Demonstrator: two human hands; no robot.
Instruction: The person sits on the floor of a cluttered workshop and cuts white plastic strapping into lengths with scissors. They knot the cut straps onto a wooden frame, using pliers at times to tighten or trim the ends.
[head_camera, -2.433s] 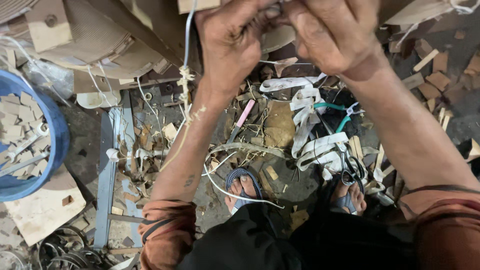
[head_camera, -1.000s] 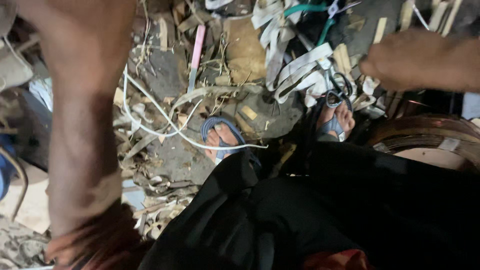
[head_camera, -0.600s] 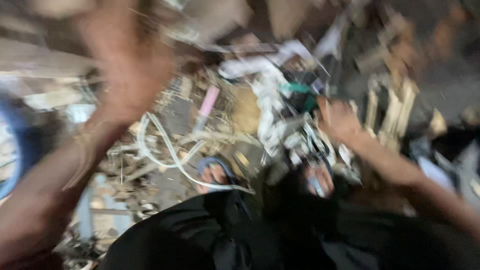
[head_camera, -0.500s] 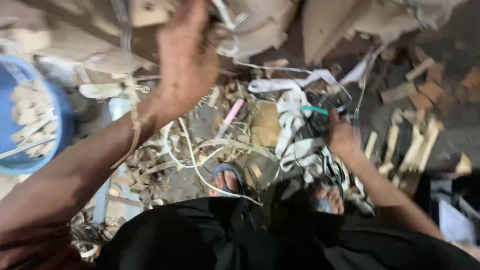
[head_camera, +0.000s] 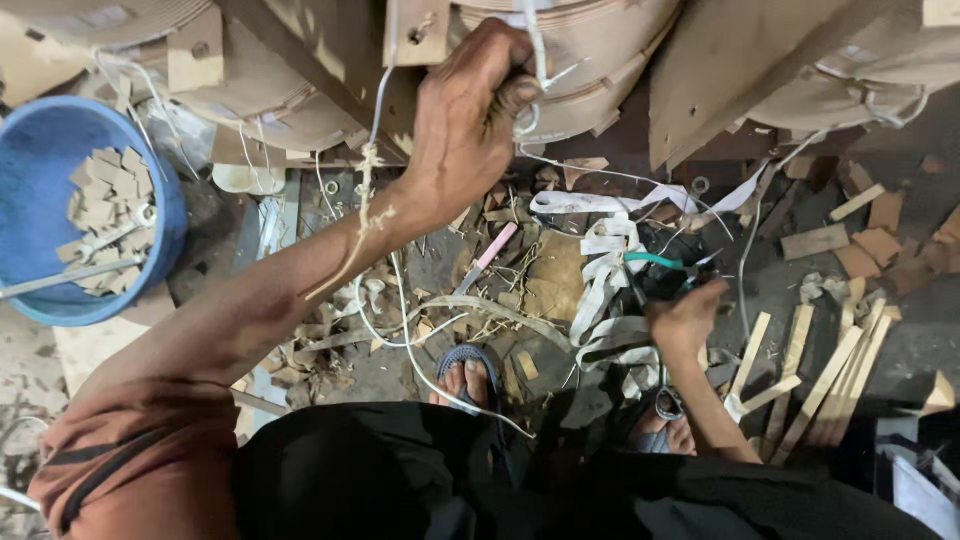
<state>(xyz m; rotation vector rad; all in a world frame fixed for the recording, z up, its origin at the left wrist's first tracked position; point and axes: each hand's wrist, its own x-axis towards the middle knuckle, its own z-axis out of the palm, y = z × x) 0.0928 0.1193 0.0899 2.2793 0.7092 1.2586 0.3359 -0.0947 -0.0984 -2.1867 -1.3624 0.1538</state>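
Overhead, left hand (head_camera: 470, 120) clenches white cord (head_camera: 385, 80); right hand (head_camera: 685, 318) grips teal-handled tool (head_camera: 655, 261) below.

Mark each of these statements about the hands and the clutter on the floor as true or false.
1. The left hand grips a white cord up against the wooden drum. True.
2. The right hand rests on the blue bucket. False: it is low down at the green-handled tool, far from the bucket.
3. The bucket holds small wood pieces. True.
4. The pink stick is in the left hand. False: it lies on the floor.
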